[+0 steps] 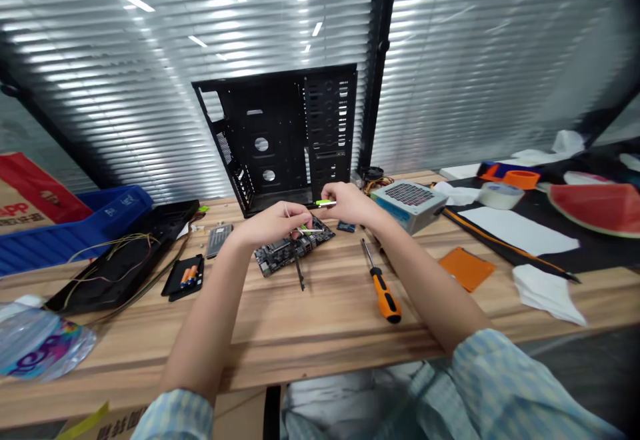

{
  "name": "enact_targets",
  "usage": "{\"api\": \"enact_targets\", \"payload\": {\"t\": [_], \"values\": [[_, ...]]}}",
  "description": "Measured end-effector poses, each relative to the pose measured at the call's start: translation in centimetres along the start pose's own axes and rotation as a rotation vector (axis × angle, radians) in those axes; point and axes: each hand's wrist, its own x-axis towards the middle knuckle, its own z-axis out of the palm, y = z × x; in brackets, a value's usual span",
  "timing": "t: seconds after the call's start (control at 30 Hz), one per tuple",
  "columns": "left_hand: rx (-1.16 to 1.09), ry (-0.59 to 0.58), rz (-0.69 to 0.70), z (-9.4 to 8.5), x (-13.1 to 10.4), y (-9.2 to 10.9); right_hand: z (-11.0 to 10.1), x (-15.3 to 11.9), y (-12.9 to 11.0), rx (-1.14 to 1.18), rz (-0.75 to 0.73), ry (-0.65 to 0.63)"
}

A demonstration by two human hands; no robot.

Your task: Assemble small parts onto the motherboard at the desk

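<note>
My left hand (275, 222) is closed over the motherboard (273, 257), its fingers pinching a thin white-and-green piece (313, 231). A thin pale strand shows by its fingers; I cannot make out what it belongs to. Just to the right and a little higher, my right hand (345, 201) pinches a small bright green piece with a toothed pale edge (325, 203). The motherboard lies flat on the table below both hands, partly hidden by the left one. A thin dark strip (300, 275) sticks out at its near edge.
Behind the hands stands an open black computer case (280, 117). A screwdriver (383, 293) and a power supply (410, 201) lie to the right, beside an orange square (467, 268). On the left are a black tray with batteries (173, 279), a blue bin (120, 203) and a plastic bottle (45, 343).
</note>
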Motion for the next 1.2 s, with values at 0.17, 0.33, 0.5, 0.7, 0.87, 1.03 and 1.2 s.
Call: {"api": "enact_targets", "payload": {"t": [0.17, 0.33, 0.5, 0.7, 0.87, 1.03, 1.2], "values": [[0.003, 0.003, -0.012, 0.0, -0.1, 0.2, -0.7, -0.2, 0.3, -0.029, -0.028, 0.017], [0.003, 0.008, -0.007, -0.1, 0.0, 0.1, -1.2, -0.5, 0.4, -0.059, -0.020, -0.032], [0.005, 0.000, 0.013, -0.2, 0.0, -0.1, -2.4, -0.9, 0.4, 0.080, -0.033, -0.130], [0.022, 0.024, 0.013, -0.2, -0.2, 0.1, -3.8, -1.2, 1.3, 0.443, -0.010, -0.283], [0.049, 0.026, 0.016, -0.2, -0.2, 0.1, -3.6, -0.8, 1.6, 0.571, 0.010, -0.340], [0.035, 0.009, 0.038, -0.2, -0.1, 0.0, -2.6, -0.2, 1.3, 0.622, 0.110, -0.179], [0.019, 0.004, 0.043, -0.2, -0.2, 0.3, -1.8, 0.4, 0.7, 0.780, 0.249, -0.052]]}}
